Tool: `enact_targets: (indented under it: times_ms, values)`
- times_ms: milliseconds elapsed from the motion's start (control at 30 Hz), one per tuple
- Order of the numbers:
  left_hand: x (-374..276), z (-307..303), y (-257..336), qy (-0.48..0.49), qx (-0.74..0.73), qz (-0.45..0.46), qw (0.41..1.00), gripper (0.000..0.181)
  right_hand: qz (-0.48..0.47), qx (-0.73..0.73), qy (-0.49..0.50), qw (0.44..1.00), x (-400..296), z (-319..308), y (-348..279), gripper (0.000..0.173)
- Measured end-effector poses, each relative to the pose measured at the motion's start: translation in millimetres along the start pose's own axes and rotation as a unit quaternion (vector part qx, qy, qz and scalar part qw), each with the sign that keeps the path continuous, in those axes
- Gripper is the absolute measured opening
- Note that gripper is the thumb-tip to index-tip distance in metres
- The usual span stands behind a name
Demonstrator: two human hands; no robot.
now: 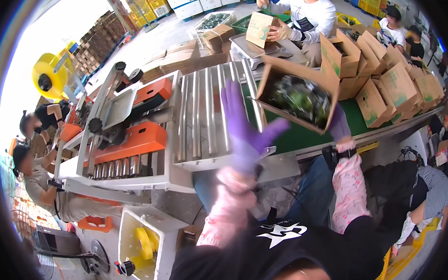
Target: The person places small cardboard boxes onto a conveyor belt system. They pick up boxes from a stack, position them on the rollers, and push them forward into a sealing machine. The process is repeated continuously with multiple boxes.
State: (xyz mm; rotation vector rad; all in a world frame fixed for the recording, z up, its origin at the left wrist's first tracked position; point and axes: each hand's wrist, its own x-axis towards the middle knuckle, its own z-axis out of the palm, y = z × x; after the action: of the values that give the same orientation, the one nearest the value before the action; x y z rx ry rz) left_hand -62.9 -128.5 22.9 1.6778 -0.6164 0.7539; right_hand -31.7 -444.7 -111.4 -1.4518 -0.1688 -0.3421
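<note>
My left hand (pixel 243 122), in a purple glove, is spread over the metal rollers (pixel 197 113) with nothing in it. Its thumb points toward an open cardboard box (pixel 264 84). Dark green produce in clear plastic (pixel 301 98) fills that box, which tilts toward me above the green conveyor belt (pixel 289 136). On the box's right side is my right hand (pixel 339 123), also gloved in purple. Its fingers are mostly hidden by the cardboard, and it appears to hold the box.
An orange-and-grey carton-sealing machine (pixel 146 137) adjoins the rollers. Packed open boxes (pixel 388 90) crowd the belt on the right. Across the line, a person (pixel 306 17) handles another carton (pixel 259 30). A foam box (pixel 131 244) with yellow tape rolls (pixel 145 242) stands below left.
</note>
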Motion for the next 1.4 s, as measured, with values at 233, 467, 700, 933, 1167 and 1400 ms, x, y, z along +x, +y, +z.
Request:
enact_targets:
  times_ms: [233,467,700,933,1167,1400]
  values:
    - [3,-114,-59,0.02,-0.045,-0.117,0.992,0.052,-0.155,-0.446,0.016,0.881,63,156,-63,0.028]
    - [27,-108,-32,-0.033,-0.06,-0.129,0.989,0.078,-0.096,-0.529,-0.494,0.683,110,245,-179,0.026]
    - [69,-124,-82,-0.086,0.013,-0.215,0.973,0.057,-0.257,-0.485,-0.238,0.801,109,259,-177,0.028]
    - [69,-110,-120,-0.008,-0.054,-0.074,0.996,0.116,-0.313,-0.251,-0.179,0.898,57,190,-125,0.048]
    - [51,-104,-95,-0.032,-0.189,-0.184,0.964,0.117,-0.186,-0.427,-0.263,0.845,70,202,-127,0.06]
    - [23,-111,-88,0.017,-0.214,-0.223,0.951,0.037,-0.219,-0.133,-0.185,0.949,55,174,-123,0.058]
